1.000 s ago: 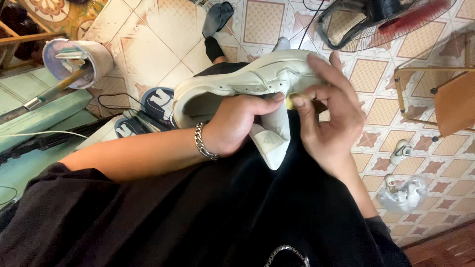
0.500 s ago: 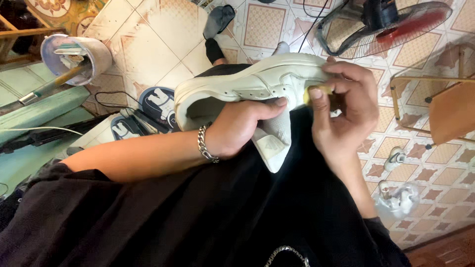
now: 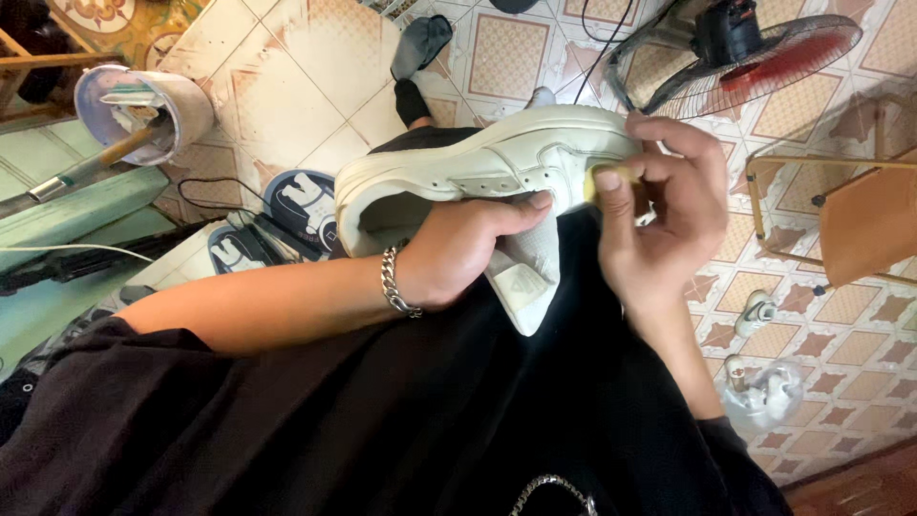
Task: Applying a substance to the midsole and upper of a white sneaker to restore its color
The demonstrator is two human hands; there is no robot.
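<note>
Smooth white leather sneaker [image 3: 478,167], gripped.

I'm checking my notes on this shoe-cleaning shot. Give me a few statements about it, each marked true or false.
1. The left hand holds the white sneaker. True.
2. The right hand is empty. False: it presses a small yellow piece against the shoe's side.
3. A bracelet sits on the left wrist. True.
4. The fan stands on a table. False: it is on the tiled floor.
</note>
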